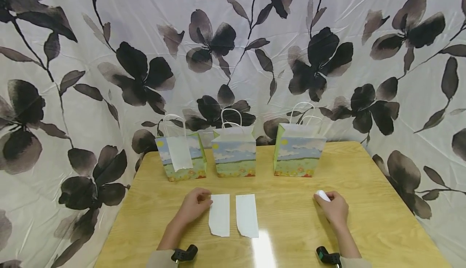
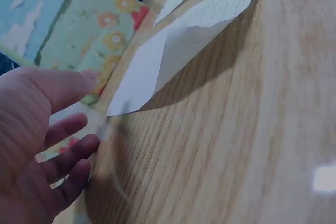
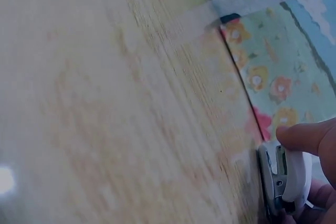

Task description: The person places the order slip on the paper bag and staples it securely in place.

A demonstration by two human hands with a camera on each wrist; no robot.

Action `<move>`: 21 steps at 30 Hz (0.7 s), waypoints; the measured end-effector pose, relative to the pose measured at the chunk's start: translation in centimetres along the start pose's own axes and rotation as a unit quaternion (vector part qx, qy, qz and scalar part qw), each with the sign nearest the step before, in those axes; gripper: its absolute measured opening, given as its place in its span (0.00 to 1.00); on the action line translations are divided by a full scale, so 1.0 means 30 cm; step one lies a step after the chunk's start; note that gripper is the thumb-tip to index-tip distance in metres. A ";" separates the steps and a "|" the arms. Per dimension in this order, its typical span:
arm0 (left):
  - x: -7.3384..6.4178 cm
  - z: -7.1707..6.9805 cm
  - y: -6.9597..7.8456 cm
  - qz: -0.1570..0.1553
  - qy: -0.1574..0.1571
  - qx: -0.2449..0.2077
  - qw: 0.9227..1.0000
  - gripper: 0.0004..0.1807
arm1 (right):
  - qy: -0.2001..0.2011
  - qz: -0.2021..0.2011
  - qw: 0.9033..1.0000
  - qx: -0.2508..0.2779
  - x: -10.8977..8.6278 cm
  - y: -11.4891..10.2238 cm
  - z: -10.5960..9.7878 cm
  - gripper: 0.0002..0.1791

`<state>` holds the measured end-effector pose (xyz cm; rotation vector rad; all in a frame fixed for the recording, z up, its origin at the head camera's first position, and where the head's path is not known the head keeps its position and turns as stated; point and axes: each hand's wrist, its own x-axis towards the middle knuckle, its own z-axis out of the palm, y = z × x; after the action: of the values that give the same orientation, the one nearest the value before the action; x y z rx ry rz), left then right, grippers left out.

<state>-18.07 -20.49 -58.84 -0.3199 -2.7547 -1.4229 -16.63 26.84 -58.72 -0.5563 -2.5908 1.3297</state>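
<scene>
My left hand (image 1: 194, 206) is beside a white paper slip (image 1: 220, 215), its fingers loosely bent at the slip's left edge. In the left wrist view this curled slip (image 2: 142, 72) lies just beyond my thumb, and the fingers pinch nothing. Faint print shows on part of it. A second slip (image 1: 247, 216) lies to its right, with a torn lower edge. On the right side of the table, my right hand (image 1: 335, 210) grips a small white stapler (image 3: 296, 177) between thumb and fingers. Another slip (image 1: 180, 154) hangs on the front of the left paper bag (image 1: 198, 158).
A middle paper bag (image 1: 234, 156) and a right paper bag (image 1: 300, 152), both with white handles, stand along the back of the wooden table (image 1: 291, 227). Behind them hangs a flower-patterned cloth (image 1: 269, 98). A bright reflection lies near the table's front.
</scene>
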 end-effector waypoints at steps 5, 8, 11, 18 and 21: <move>0.019 0.014 -0.011 0.015 -0.016 0.058 0.998 0.16 | -0.008 -0.018 1.000 -0.017 -0.004 0.012 -0.002 0.26; 0.013 0.024 -0.018 0.016 -0.020 0.084 0.996 0.17 | -0.025 -0.028 0.999 -0.019 -0.007 0.024 0.001 0.28; 0.005 0.030 -0.030 0.010 -0.021 0.105 0.994 0.18 | -0.041 -0.018 0.999 -0.020 -0.009 0.032 0.002 0.29; 0.032 0.022 -0.039 0.047 -0.013 0.124 0.991 0.21 | -0.064 -0.022 0.998 -0.020 0.021 0.005 -0.029 0.31; 0.043 0.009 -0.037 0.037 -0.014 0.118 0.992 0.21 | -0.074 -0.012 0.997 -0.019 0.033 -0.012 -0.036 0.30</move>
<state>-19.52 -20.68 -59.75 -0.4299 -2.8618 -1.0690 -17.27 27.87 -57.82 -0.4468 -2.7367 1.3668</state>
